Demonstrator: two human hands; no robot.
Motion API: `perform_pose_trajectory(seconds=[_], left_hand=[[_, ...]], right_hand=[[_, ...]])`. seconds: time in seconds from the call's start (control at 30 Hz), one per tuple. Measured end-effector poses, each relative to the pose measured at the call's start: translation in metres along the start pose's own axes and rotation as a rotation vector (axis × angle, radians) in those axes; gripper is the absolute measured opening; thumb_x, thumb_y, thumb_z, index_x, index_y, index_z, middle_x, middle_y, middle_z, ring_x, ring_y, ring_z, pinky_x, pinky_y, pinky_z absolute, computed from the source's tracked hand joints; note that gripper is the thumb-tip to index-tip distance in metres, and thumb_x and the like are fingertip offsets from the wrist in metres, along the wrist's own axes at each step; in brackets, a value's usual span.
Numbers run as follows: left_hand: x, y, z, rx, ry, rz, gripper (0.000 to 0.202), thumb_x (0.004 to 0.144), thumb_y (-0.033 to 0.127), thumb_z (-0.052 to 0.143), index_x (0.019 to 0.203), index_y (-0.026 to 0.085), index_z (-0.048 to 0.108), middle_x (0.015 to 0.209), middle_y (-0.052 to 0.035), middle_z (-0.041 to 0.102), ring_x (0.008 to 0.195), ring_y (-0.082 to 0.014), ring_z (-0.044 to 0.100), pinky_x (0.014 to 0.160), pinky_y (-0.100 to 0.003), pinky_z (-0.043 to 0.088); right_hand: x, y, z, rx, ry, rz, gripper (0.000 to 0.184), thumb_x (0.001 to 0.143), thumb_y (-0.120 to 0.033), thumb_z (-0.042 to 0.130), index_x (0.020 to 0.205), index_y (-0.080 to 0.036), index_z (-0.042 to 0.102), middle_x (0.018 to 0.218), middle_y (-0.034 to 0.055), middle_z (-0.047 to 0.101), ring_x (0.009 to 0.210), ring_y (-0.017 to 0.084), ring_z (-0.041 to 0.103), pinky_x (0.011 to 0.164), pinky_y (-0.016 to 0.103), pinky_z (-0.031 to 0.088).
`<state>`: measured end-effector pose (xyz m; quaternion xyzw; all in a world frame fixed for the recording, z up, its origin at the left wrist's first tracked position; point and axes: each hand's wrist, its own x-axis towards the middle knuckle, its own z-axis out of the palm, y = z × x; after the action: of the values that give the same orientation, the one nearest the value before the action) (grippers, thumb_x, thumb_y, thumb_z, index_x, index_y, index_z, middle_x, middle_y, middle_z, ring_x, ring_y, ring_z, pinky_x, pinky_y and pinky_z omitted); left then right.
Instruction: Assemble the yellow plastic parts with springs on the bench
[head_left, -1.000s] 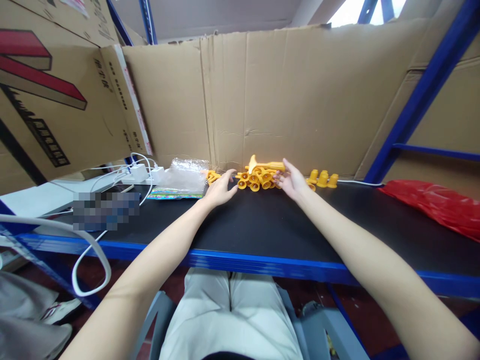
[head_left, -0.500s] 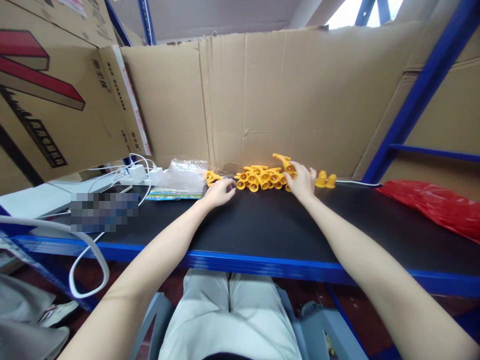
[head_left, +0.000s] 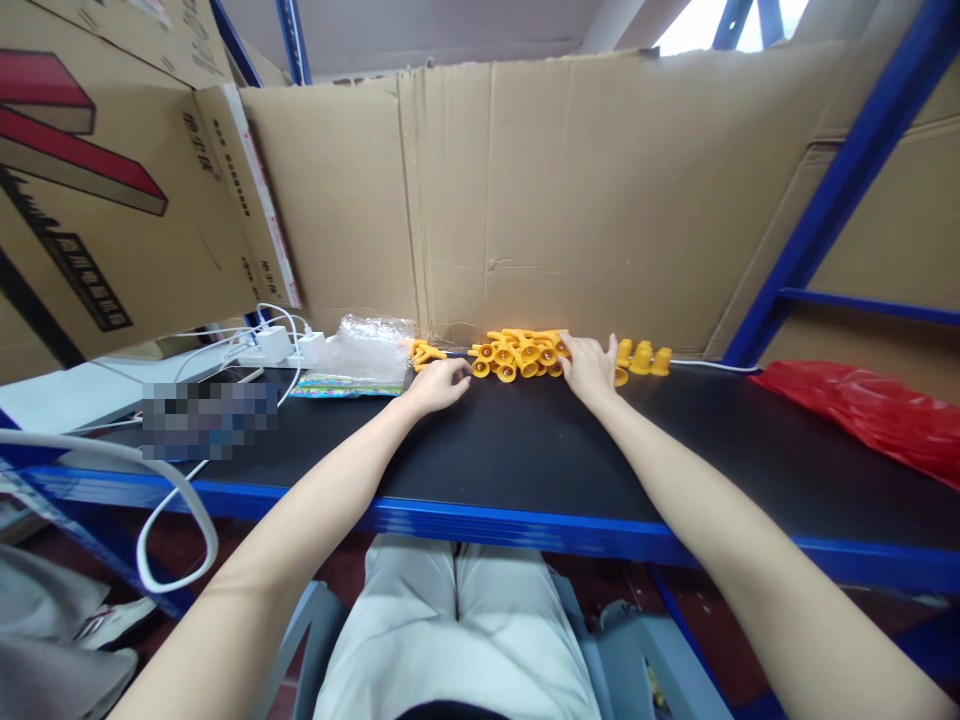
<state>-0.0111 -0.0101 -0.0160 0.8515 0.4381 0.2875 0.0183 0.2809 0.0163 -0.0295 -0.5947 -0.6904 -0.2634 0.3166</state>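
Observation:
A heap of small yellow plastic parts [head_left: 517,353] lies at the back of the black shelf top [head_left: 525,450], against a cardboard wall. My left hand [head_left: 439,383] rests palm down at the heap's left end, fingers loosely curled, with nothing seen in it. My right hand [head_left: 589,363] lies flat on the heap's right end, fingers stretched out over the parts. Three more yellow caps [head_left: 643,357] stand upright just right of that hand. A couple of loose yellow parts [head_left: 424,352] lie left of the heap.
A clear plastic bag [head_left: 364,357] lies left of the parts, with white chargers and cables [head_left: 281,345] beyond it. A red plastic bag [head_left: 870,415] lies at the right. Blue rack posts [head_left: 840,190] and cardboard boxes [head_left: 112,190] close in the sides.
My right hand held a long yellow piece above the heap; that piece is now down and the hand lies flat on the parts. My left hand closed in slightly on the heap.

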Motion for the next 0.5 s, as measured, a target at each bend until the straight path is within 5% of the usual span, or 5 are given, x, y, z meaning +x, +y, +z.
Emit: perform_pose_trajectory(seconds=[0.27,0.4,0.5], left_hand=[[-0.001,-0.002,0.001,0.006,-0.052,-0.008,0.028,0.081,0.027,0.050,0.103,0.018,0.064,0.083,-0.0033,0.068,0.073,-0.0166,0.061,0.070,-0.028,0.046],[-0.001,-0.002,0.000,0.012,-0.052,-0.011,0.028,0.081,0.027,0.050,0.103,0.017,0.063,0.083,-0.0035,0.068,0.073,-0.0166,0.061,0.070,-0.028,0.047],[0.000,-0.002,-0.001,0.013,-0.052,-0.012,0.028,0.081,0.027,0.050,0.104,0.018,0.063,0.083,-0.0032,0.069,0.073,-0.0163,0.062,0.071,-0.028,0.047]], right_hand=[[-0.001,-0.011,-0.001,0.039,-0.192,0.066,0.065,0.086,-0.027,0.048,0.146,-0.015,0.027,0.145,0.0177,0.037,0.134,0.032,0.031,0.106,0.065,0.007],[0.011,-0.008,-0.020,0.109,-0.281,0.105,0.065,0.088,-0.041,0.044,0.147,-0.021,0.026,0.152,0.0137,0.025,0.139,0.035,0.019,0.104,0.069,0.009],[0.032,0.010,-0.038,0.215,-0.224,0.231,0.066,0.090,-0.048,0.038,0.149,-0.023,0.022,0.155,0.0100,0.015,0.141,0.033,0.012,0.106,0.066,0.011]])
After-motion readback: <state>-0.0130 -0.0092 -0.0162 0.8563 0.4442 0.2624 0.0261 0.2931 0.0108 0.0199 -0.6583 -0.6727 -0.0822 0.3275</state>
